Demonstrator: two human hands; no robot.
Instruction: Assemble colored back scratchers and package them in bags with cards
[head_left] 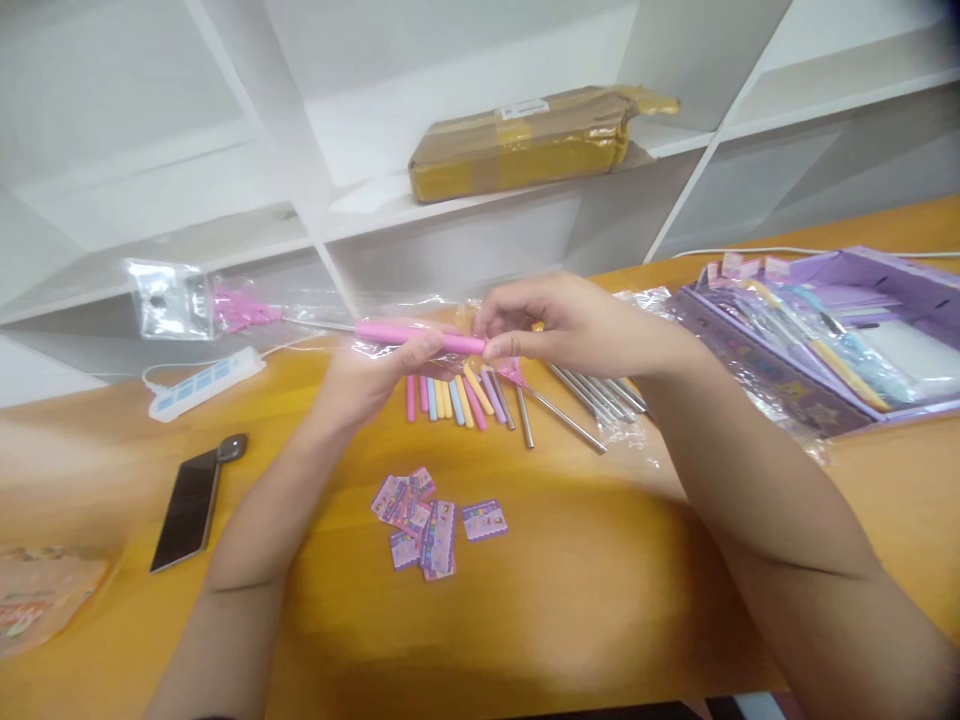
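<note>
Over the table, a back scratcher with a pink handle (420,337), a thin metal rod and a pink claw-like head (244,308) lies sideways in a clear plastic sleeve (171,300). My left hand (382,378) is closed round the handle from below, the thumb pressing on top. At the handle's right end, my right hand (566,325) pinches the tip and the sleeve between thumb and fingers. Below the hands lie several coloured handle tubes (448,400) in pink, blue, yellow and purple. Another metal rod (562,420) with a pink head rests beside them.
Several bare metal rods (592,395) lie to the right. Printed cards (420,525) are piled at centre. A purple box (911,275) with bagged pieces stands right. On the left are a phone (187,510) and a power strip (206,383). A taped carton (517,150) sits on the shelf.
</note>
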